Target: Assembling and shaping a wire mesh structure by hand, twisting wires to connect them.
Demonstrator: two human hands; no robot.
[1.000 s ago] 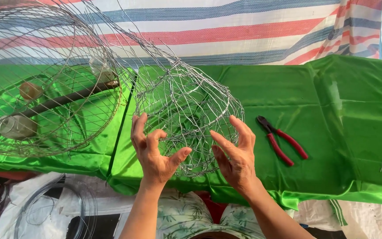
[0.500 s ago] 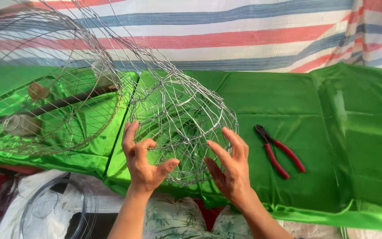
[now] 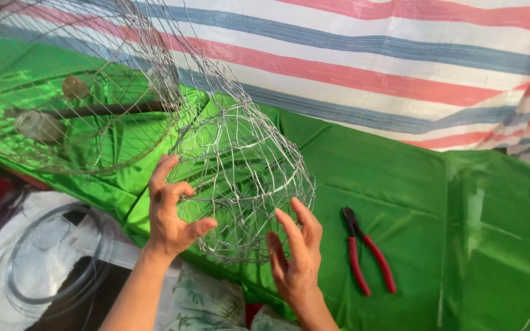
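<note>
Head view, only view on record.

Wire mesh basket (image 3: 243,184): dome-shaped, woven from thin bare wire, resting on green cloth (image 3: 461,245) at centre frame, open rim toward 6 o'clock. Judged light, springy rather than stiff, liable to dent under a hard squeeze; loose wire ends likely to snag skin. Best held at the rim or at mesh crossings, on both sides, with light pressure.

Left hand (image 3: 170,214): at 9 o'clock of basket, fingers curled, hooked into the mesh, thumb pressed under at the lower edge. Grasping the basket.

Right hand (image 3: 295,257): at 5 o'clock of basket, fingers spread and nearly straight, fingertips against the rim. Touching, not clenched.

Red-handled pliers (image 3: 366,251): lying on cloth at 3 o'clock of basket, apart from both hands.

Larger wire cage (image 3: 81,92): at 10 o'clock, adjoining the basket.

Wire coil (image 3: 50,263): at 8 o'clock, below table edge.
</note>
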